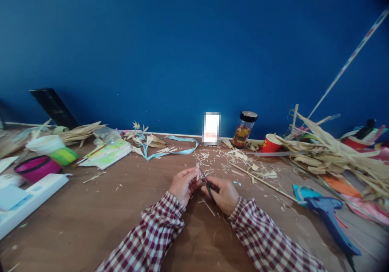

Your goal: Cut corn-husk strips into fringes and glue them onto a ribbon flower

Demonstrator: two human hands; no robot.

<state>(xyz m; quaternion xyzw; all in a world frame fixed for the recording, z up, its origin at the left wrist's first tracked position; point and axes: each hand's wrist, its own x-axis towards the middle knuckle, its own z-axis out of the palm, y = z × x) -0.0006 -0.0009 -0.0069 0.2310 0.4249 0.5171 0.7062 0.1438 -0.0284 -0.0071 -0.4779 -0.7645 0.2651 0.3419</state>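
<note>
My right hand (224, 193) is closed around the dark handles of a pair of scissors (209, 189), whose blades point up and to the left. Close beside it, my left hand (185, 183) pinches a small pale piece (198, 174) that looks like dried husk. The scissor blades lie right at this piece; whether they touch it I cannot tell. Thin pale clippings (209, 156) are scattered over the brown table (136, 227) just beyond both hands.
A blue glue gun (331, 217) lies at right, near a heap of dried husks (328, 150). Farther back stand a red paper cup (271, 143), a dark-lidded jar (244, 130) and a bright blurred-out screen (212, 128). Blue ribbon (182, 152) and a white power strip (39, 201) lie left.
</note>
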